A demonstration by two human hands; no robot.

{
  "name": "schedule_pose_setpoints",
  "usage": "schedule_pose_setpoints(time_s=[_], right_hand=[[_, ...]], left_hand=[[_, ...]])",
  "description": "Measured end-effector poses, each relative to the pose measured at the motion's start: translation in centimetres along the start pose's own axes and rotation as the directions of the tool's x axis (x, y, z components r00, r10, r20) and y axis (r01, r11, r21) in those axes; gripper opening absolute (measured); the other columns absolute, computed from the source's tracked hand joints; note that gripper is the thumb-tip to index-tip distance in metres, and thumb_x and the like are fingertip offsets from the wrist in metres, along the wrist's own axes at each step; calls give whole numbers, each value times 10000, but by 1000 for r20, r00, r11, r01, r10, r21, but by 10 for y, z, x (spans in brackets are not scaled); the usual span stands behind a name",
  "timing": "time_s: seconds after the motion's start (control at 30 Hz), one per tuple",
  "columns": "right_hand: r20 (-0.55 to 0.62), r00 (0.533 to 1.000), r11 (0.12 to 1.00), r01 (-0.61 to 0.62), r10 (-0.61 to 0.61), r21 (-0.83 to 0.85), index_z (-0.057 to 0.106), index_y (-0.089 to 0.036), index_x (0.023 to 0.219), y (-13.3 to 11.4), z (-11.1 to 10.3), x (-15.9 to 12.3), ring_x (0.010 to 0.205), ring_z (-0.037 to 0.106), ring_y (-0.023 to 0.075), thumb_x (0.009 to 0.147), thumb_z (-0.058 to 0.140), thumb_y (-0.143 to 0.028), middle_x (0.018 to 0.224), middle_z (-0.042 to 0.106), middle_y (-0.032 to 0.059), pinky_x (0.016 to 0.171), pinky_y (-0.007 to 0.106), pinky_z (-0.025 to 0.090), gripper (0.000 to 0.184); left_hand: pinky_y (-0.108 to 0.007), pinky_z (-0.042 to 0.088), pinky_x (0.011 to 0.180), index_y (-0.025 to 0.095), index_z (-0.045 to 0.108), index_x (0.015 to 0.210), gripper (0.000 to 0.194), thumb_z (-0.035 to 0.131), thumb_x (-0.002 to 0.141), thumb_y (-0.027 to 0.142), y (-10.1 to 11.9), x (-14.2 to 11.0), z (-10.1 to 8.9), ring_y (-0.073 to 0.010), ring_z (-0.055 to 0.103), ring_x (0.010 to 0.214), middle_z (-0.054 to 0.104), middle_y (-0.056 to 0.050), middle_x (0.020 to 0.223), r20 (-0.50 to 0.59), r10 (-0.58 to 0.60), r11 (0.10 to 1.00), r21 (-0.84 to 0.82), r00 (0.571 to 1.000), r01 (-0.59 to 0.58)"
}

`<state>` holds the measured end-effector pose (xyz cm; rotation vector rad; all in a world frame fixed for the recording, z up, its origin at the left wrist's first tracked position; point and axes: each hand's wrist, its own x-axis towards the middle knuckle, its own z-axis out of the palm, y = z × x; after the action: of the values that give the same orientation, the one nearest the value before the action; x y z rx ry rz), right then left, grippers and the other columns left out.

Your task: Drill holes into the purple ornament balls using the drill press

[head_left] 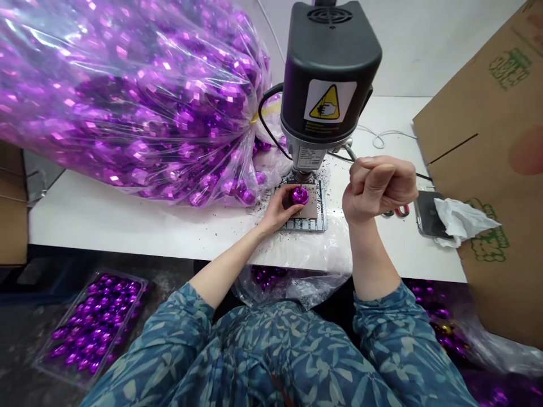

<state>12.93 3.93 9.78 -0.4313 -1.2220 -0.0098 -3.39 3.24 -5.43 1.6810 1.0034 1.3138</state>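
A shiny purple faceted ball (300, 195) sits on a brown board (311, 210) over the metal base plate (323, 221) of a small drill press (331, 73). My left hand (280, 210) holds the ball from its left and near side, thumb and fingers curved round it. Directly above it is the tip of the drill. Right of the machine, my right hand (379, 185) is raised and closed in a fist at the end of the press's metal lever (350, 151); the fingers hide the gripped part.
A large clear bag of purple balls (169, 113) fills the left of the white table (139, 226). Dark shavings surround the base. At right are a phone (429, 215), a crumpled tissue (462, 219) and a cardboard box (479, 147). A plastic tray of balls (142, 281) is low left.
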Motion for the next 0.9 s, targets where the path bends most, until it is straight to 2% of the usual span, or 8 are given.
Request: schedule_pose_setpoints(time_s=[0.1,0.3,0.47,0.67,0.73,0.8,0.87,0.9], right_hand=[[15,999,999,42,-42,21,671,-292,932,4,-3,-4,400,249,36,1062,486,-464,531,332,-64,449,242,232,284],[2,1000,1000,20,-19,-24,636,-274,861,11,-7,-11,387,235,56,1035,495,-577,488,269,-82,459,278,346,378],[-20,999,999,-26,25,-35,582,-264,749,11,-5,-14,337,144,66,988,501,-693,410,172,-99,407,294,245,497],[-96,973,977,-212,210,-12,627,-223,738,-17,26,40,354,264,31,968,620,-632,461,280,-86,403,238,140,470],[-80,951,954,-299,300,21,615,-196,699,-21,36,61,355,268,21,842,618,-810,471,324,-82,378,244,135,630],[-43,929,929,-367,368,45,596,-194,665,-20,42,76,337,233,24,716,602,-929,442,280,-94,346,268,120,736],[-17,915,913,-401,404,76,584,-202,643,-18,44,83,319,209,30,657,614,-969,414,251,-105,322,294,104,767],[-10,911,908,-408,411,95,583,-204,638,-18,44,84,314,209,33,640,635,-969,406,260,-105,315,302,99,767]], left_hand=[[-490,556,1144,226,613,1371,572,843,901,456,-2,-1,0,-308,692,1282,705,-132,1368,-4,-6,1000,17,1000,6],[-486,539,1167,217,603,1383,584,841,901,446,-3,0,1,-309,679,1313,687,-144,1402,-2,-9,1000,7,1000,9],[-489,556,1144,228,604,1376,564,826,914,466,1,-1,1,-305,684,1303,691,-140,1399,-1,-18,1000,19,1000,18],[-484,571,1131,210,603,1374,588,841,903,470,2,1,2,-301,703,1283,702,-148,1389,-16,-31,999,34,999,32],[-471,591,1101,217,605,1363,574,844,902,462,6,0,3,-292,717,1256,714,-141,1371,-44,-46,998,48,998,48],[-476,606,1069,226,605,1352,563,845,901,463,15,-8,2,-290,723,1233,726,-138,1341,-132,-42,993,103,990,56],[-496,613,1047,236,607,1337,517,813,924,468,27,-27,-1,-284,725,1210,736,-124,1295,-186,34,981,194,982,3],[-496,623,1023,240,612,1320,469,779,944,466,34,-41,-3,-274,732,1175,746,-110,1248,-156,110,969,235,982,-72]])
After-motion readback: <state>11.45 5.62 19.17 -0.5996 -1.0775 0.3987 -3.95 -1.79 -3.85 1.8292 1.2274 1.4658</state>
